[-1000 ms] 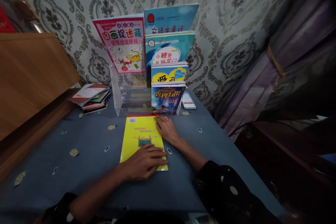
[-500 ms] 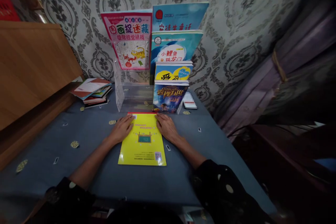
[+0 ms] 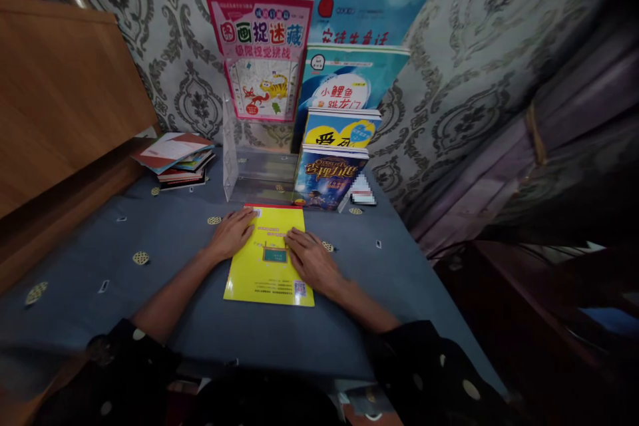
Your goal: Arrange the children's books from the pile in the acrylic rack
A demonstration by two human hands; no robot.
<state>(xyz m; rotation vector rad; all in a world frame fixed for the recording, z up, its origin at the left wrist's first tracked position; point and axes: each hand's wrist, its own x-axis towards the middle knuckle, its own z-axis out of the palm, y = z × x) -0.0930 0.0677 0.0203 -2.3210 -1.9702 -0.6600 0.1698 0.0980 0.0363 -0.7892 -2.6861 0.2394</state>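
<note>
Left grip (image 3: 233, 234) rests loose on the yellow book (image 3: 269, 277) at ten o'clock, right grip (image 3: 310, 259) likewise at three. Press gently, evenly.

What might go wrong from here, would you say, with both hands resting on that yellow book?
The yellow book lies close in front of the clear stand, so a forward push by the left hand or right hand could nudge the stand and jostle the pink book it holds. The book pile farther left is uneven, with its upper items askew, so a knock might make some slide.
</note>
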